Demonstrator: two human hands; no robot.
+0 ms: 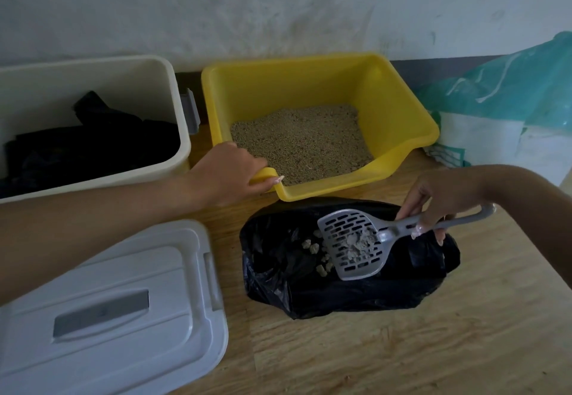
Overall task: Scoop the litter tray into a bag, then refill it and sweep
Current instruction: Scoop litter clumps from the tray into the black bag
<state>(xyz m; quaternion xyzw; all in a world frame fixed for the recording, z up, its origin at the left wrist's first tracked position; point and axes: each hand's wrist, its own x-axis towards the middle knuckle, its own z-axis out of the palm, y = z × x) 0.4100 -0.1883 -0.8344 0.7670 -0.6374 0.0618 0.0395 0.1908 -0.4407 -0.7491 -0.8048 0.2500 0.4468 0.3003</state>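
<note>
Litter tray [402, 110] stands on a wooden surface by the wall, between a cream bin [93, 63] cut off at left, its dark contents hard to make out, and a teal-and-white sack [510, 100] cut off at right. It is yellow, holding tan granules. The sack's print is unreadable. The left hand [229, 171] grips the tray's near corner; the right hand [439, 196] holds a grey slotted scoop [349, 243] of pale clumps over an open black bag [340, 295]

Cream bin [93, 77] runs off the left edge, dark contents unreadable. White lid [123, 271] clipped left and bottom, teal sack [510, 94] at right. Left hand [229, 171] covers the yellow tray [387, 110] corner; right hand [442, 196] hides part of the scoop [349, 240] handle.
</note>
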